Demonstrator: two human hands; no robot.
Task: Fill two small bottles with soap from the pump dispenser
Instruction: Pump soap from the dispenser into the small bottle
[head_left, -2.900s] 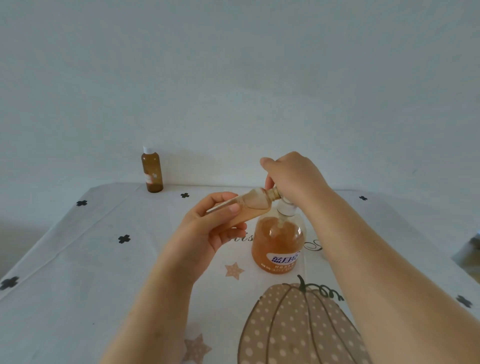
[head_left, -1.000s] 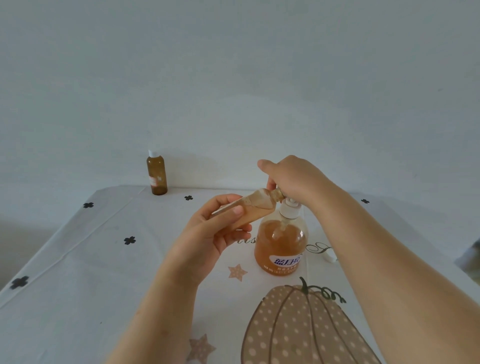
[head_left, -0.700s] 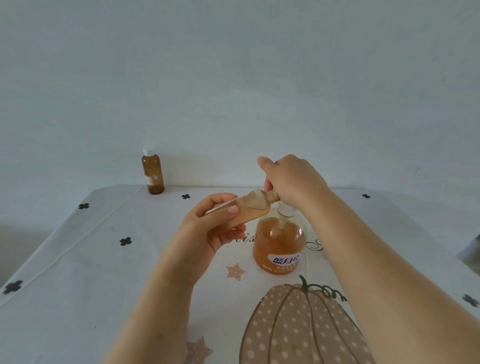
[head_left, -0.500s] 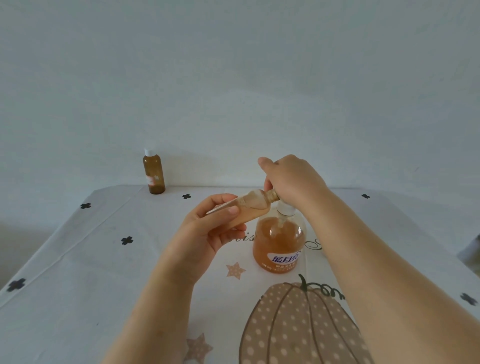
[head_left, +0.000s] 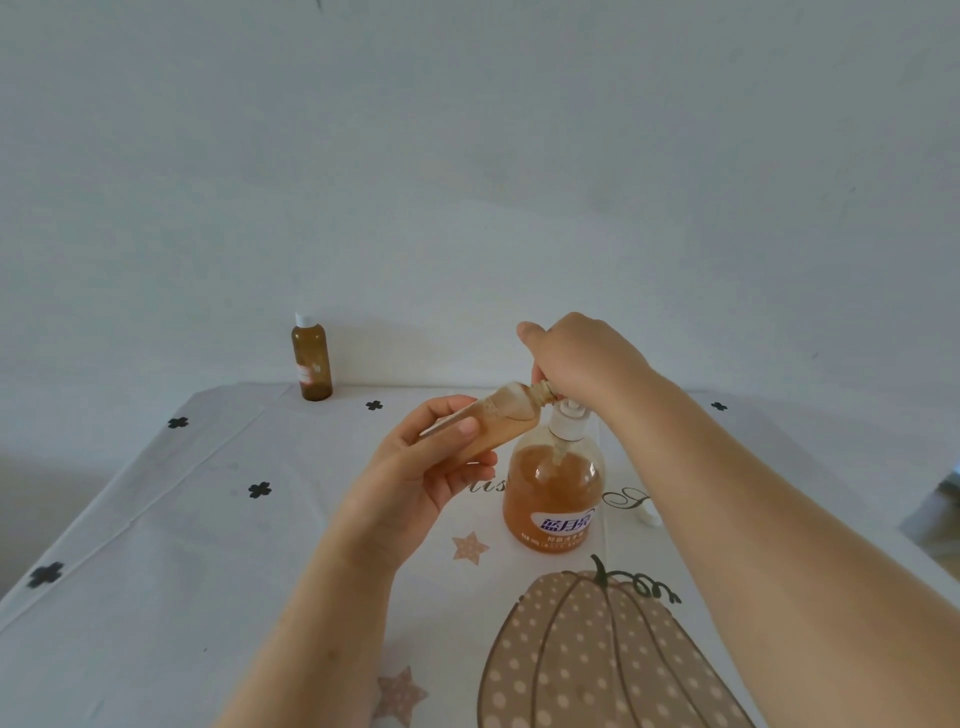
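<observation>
A capped amber bottle (head_left: 311, 364) stands well left of and behind the pump dispenser (head_left: 553, 488), its label unreadable. Just left of the dispenser the left hand (head_left: 415, 467) grips a tilted small bottle (head_left: 506, 421), neck at the spout. The dispenser's blue label reads 蓝月亮. The right hand (head_left: 582, 358) curls over its pump head; right of it lies perhaps a white cap (head_left: 647, 517).

Printed white tablecloth (head_left: 156, 519) lay before a plain wall (head_left: 467, 156).
It bore a dotted pumpkin (head_left: 597, 660), tan stars (head_left: 469, 546) and small black crosses (head_left: 259, 489).
</observation>
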